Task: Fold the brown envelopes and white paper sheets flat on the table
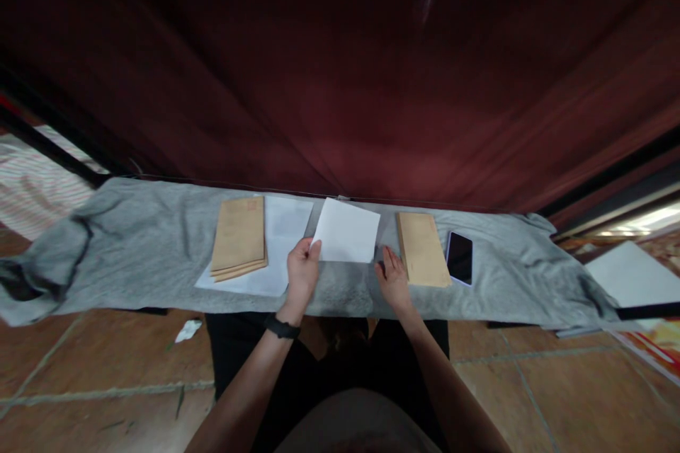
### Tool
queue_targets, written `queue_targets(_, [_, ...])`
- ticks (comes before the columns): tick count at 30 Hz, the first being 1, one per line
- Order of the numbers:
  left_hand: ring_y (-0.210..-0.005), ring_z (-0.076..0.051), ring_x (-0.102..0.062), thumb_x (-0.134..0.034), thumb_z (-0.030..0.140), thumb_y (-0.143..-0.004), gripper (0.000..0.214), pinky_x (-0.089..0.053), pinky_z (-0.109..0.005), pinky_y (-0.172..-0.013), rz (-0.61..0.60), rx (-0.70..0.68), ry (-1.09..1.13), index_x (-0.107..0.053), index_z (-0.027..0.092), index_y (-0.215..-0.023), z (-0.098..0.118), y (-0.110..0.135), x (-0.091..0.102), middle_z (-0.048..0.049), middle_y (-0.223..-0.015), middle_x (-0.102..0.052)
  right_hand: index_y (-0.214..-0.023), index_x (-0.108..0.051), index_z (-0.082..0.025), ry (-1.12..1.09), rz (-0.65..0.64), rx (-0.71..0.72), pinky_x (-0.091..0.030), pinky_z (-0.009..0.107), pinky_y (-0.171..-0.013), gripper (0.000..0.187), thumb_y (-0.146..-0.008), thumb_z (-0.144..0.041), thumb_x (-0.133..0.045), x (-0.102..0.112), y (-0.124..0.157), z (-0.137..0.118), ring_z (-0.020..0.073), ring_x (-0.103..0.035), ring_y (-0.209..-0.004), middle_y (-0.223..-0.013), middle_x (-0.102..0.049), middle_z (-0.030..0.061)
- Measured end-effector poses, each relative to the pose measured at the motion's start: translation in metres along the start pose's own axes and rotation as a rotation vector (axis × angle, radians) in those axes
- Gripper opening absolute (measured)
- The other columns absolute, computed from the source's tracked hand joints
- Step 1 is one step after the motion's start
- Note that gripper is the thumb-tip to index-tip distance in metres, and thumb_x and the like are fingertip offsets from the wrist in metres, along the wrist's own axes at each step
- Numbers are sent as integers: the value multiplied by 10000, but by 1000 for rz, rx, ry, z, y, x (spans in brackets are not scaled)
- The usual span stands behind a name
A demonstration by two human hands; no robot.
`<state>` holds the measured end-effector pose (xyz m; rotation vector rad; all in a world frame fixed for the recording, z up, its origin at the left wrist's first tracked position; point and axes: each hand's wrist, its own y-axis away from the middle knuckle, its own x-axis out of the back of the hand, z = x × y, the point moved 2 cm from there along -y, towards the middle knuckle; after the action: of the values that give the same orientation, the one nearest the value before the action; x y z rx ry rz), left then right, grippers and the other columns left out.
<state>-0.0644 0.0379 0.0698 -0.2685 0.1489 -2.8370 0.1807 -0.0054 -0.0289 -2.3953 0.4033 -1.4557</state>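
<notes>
My left hand (304, 269), with a dark band on its wrist, pinches the left edge of a folded white sheet of paper (348, 232) above the grey cloth. My right hand (393, 277) lies with fingers stretched out, just left of a stack of brown envelopes (423, 248), holding nothing; whether it touches them I cannot tell. To the left, another pile of brown envelopes (239, 233) rests on flat white paper (287, 237).
A phone (460, 257) with a dark screen lies right of the envelopes. Rumpled grey cloth (504, 276) covers the narrow table. Behind it hangs a dark red curtain (340, 99). A crumpled white scrap (188, 330) is on the tiled floor (117, 361).
</notes>
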Motion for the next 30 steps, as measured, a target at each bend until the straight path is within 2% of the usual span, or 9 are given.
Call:
queue_targets(3, [-757,-155,-648,-541,386,-974,253,-497,-251,-708,44,-239,-168,-701,192,-992,26,5,4,-1,-822,-716,-1534,-400,-120,-74,5,-22,-455,511,-1124,551,-1023,-324,-380,0,-1,4,296,-493,-1385,-1484,-536,187])
queue_targets(5, [-926,-183,-704,-512,326,-1009,245,-536,-291,-835,-5,-435,-290,-694,204,-1118,35,12,3,-39,-1020,-764,-1537,-400,-137,-99,7,-23,-459,519,-1121,558,-1008,-317,-403,0,-1,5,302,-501,-1377,-1476,-544,177])
queue_targets(8, [-1136,-206,-686,-482,188,-1012,279,-529,-360,-1003,-191,-721,-447,-668,214,-1218,27,29,-2,-70,-1234,-732,-1529,-410,-123,-119,14,-18,-459,521,-1124,563,-988,-277,-428,0,1,4,309,-511,-1367,-1463,-552,185])
queue_targets(10, [-1169,-214,-678,-476,126,-993,314,-537,-391,-1025,-315,-803,-544,-656,208,-1237,9,41,-5,-79,-1266,-720,-1538,-393,-123,-130,17,-16,-460,523,-1125,588,-962,-225,-444,2,3,3,311,-505,-1374,-1470,-546,185])
queue_targets(15, [-1214,-216,-657,-472,79,-973,333,-529,-427,-1066,-489,-834,-658,-658,199,-1223,-31,60,-5,-80,-1287,-709,-1604,-267,-180,-144,-45,52,-446,519,-1148,844,-803,-50,-499,10,11,4,301,-465,-1419,-1537,-487,146])
queue_targets(18, [-1260,-212,-629,-472,73,-969,339,-505,-424,-1097,-548,-842,-691,-658,190,-1228,-41,65,-2,-81,-1319,-693,-1594,-312,-242,-169,-105,137,-428,508,-1171,885,-760,-9,-496,16,17,2,276,-443,-1442,-1578,-449,95])
queue_targets(25, [-1295,-205,-604,-464,75,-965,392,-476,-423,-1118,-673,-809,-733,-644,206,-1287,-53,73,2,-69,-1382,-658,-1451,-551,-269,-152,-273,337,-406,509,-1192,602,-890,-67,-476,28,32,-8,234,-493,-1409,-1528,-526,51])
queue_targets(28, [-1298,-221,-599,-522,239,-1001,286,-462,-434,-1128,-686,-754,-707,-676,214,-1241,-49,72,2,-68,-1379,-659,-1403,-601,-246,-134,-293,348,-406,510,-1192,511,-934,-91,-469,31,33,-10,230,-534,-1373,-1484,-573,63])
queue_targets(30, [-1303,-217,-594,-539,377,-1008,312,-452,-418,-1136,-719,-702,-686,-680,229,-1244,-42,67,-1,-61,-1371,-665,-1383,-618,-249,-126,-288,345,-408,509,-1191,489,-943,-97,-469,31,32,-11,226,-547,-1361,-1465,-592,60])
